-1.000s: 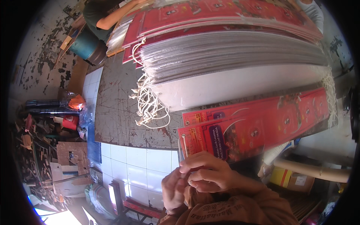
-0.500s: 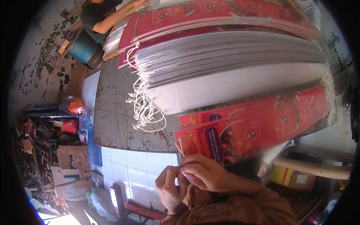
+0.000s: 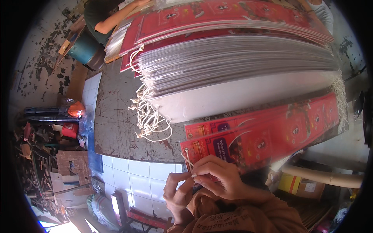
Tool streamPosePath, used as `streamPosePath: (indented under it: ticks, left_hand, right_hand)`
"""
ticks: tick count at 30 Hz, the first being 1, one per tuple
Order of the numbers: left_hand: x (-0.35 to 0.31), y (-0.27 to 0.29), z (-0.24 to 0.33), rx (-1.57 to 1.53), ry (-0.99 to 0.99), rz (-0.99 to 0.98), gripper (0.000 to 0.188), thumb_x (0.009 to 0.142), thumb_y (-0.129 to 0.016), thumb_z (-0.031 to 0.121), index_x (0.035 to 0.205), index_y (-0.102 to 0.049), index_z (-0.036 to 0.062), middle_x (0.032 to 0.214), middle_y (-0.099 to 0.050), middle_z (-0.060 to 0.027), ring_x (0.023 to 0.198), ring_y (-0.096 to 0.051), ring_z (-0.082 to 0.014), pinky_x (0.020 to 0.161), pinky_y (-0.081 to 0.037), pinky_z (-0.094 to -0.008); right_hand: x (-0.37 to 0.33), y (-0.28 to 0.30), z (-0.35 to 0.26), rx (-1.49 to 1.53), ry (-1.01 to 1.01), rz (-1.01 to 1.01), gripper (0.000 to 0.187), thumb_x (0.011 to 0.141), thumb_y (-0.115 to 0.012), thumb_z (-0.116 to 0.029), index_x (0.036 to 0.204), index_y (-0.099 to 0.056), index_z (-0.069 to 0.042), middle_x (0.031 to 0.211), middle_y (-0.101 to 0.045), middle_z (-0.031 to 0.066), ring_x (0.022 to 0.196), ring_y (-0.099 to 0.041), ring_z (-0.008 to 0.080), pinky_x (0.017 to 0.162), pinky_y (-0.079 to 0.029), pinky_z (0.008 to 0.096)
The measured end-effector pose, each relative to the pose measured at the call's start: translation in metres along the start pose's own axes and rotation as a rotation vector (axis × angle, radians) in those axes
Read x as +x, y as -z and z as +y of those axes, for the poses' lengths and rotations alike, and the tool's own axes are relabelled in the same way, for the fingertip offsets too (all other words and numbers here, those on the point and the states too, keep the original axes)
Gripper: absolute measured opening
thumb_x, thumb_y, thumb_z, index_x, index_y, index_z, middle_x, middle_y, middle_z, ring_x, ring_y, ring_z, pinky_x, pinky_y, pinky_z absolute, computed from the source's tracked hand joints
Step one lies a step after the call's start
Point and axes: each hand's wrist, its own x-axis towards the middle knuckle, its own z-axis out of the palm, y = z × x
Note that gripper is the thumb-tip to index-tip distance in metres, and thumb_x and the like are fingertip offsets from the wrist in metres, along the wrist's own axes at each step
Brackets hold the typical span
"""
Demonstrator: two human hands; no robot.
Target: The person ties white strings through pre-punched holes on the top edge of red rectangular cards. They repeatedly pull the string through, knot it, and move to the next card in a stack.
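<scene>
A long, glossy red printed strip (image 3: 258, 145) lies along the near edge of the table, its left end closest to the person. A thin white cord (image 3: 194, 176) passes through the hole at that end and runs down to the fingers. The left hand (image 3: 177, 193) and the right hand (image 3: 222, 178) meet just below, both pinching the cord between the fingertips. Compared with half a second earlier, the right fingers are more extended and the small white piece shows more plainly; this suggests that the handling centres on the cord's end, though whether a knot there is tight cannot be told. A second red strip (image 3: 196, 131) lies partly beneath the first. Beyond it stands a thick stack of grey-edged panels (image 3: 241, 58), with tangled white strings (image 3: 150, 118) hanging at its left end. All rest on a scratched grey-brown table (image 3: 116, 132). At the far left, a co-worker's bare arm (image 3: 114, 24) reaches toward more red strips (image 3: 221, 9).
</scene>
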Motion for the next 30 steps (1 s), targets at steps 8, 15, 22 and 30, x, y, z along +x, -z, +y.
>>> streamPosePath:
  ticks: [8,15,22,30]
  left_hand:
    - [0.004,0.000,-0.005,0.008,0.032,-0.054,0.033,0.058,-0.064,-0.007,0.085,-0.060,0.0105,0.086,-0.055,-0.0066,0.072,-0.056,-0.0222,0.057,-0.045,-0.0307]
    - [0.007,-0.001,-0.002,-0.215,0.178,-0.047,0.022,0.064,-0.060,-0.006,0.082,-0.057,0.0059,0.083,-0.054,-0.0099,0.068,-0.054,-0.0224,0.057,-0.044,-0.0300]
    - [0.009,-0.007,0.003,-0.556,0.296,0.028,0.027,0.069,-0.051,-0.011,0.094,-0.050,0.0011,0.086,-0.049,-0.0122,0.073,-0.049,-0.0179,0.067,-0.041,-0.0272]
    - [0.010,-0.021,0.014,-0.770,0.431,0.134,0.034,0.073,-0.045,-0.012,0.105,-0.041,-0.0014,0.092,-0.044,-0.0103,0.079,-0.045,-0.0139,0.073,-0.039,-0.0261]
  right_hand:
    - [0.002,-0.003,0.000,-0.045,-0.020,0.095,0.016,0.074,-0.064,0.001,0.088,-0.055,0.000,0.086,-0.055,0.0092,0.070,-0.058,0.0187,0.055,-0.046,0.0253]
    - [0.001,-0.003,0.004,-0.109,0.037,0.039,0.019,0.074,-0.065,0.001,0.091,-0.058,-0.001,0.091,-0.056,0.0110,0.074,-0.059,0.0172,0.058,-0.049,0.0253]
    - [0.002,-0.002,0.006,-0.082,0.067,0.004,0.023,0.074,-0.064,0.002,0.095,-0.054,0.000,0.095,-0.054,0.0128,0.077,-0.059,0.0197,0.062,-0.049,0.0269]
    - [-0.001,0.001,0.007,-0.064,0.011,0.025,0.023,0.076,-0.058,0.006,0.096,-0.051,0.000,0.093,-0.052,0.0124,0.077,-0.058,0.0227,0.063,-0.047,0.0287]
